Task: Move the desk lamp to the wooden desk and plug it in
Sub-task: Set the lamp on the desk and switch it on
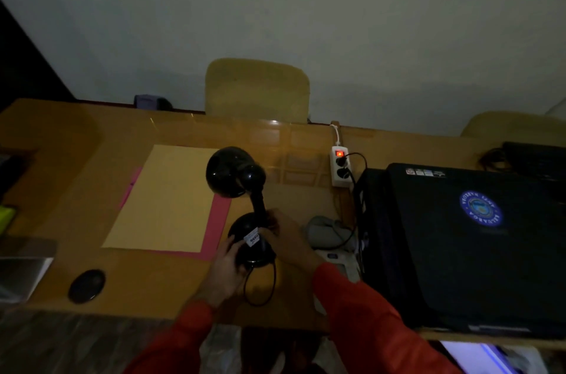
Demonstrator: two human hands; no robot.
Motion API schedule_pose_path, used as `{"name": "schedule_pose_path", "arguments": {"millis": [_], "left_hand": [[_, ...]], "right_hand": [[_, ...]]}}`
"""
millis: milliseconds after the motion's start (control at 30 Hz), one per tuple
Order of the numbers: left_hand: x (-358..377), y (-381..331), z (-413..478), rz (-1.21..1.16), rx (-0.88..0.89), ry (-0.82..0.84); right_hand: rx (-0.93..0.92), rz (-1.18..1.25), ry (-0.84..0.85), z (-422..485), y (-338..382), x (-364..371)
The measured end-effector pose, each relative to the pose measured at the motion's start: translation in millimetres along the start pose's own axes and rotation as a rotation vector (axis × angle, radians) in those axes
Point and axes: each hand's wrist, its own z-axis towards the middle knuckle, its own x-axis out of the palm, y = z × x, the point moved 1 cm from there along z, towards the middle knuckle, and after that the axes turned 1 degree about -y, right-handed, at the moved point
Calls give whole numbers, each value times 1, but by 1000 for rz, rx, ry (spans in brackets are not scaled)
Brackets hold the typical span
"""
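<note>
**Both hands on the lamp base at the desk's near edge**

The left hand (225,266) wraps the near-left side of the lamp (245,211) base, fingers curled narrow around its rim. The right hand (286,238) presses on the base from the right, fingers closed against it near the foot of the neck, beside a white label. The lamp stands on the desk (92,134), its neck rising away from the fingers and its shade tipped to the far left, over the corner of a tan sheet (165,199) that lies on a pink sheet (219,220). Just below the fingers, the cord (260,288) hangs from the base in a loop over the desk's near edge. Beyond the right fingers, far right, lies a white power strip (340,166) with a red lit switch and black plugs in it; whether either is the lamp's, I cannot tell. Right of the right hand sits a black laptop (477,238). Left of the left hand, well apart, lies a dark round disc (87,285).
</note>
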Motion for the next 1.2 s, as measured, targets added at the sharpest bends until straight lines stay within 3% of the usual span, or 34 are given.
{"name": "schedule_pose_path", "arguments": {"millis": [200,433,667,867,1067,1200], "left_hand": [[13,18,-9,152,122,93],[35,32,-36,135,326,119],[50,19,-59,205,352,285],[49,10,-60,237,407,239],[42,-4,-43,326,498,160],[40,-15,-38,418,458,157]], "right_hand": [[32,-129,-30,-7,4,3],[37,-182,-67,-45,-3,-4],[48,-292,-126,-86,-10,-26],[47,-224,-141,-98,-9,-35],[-58,71,-265,-86,30,-47],[-197,-45,-347,-75,47,-41]]}}
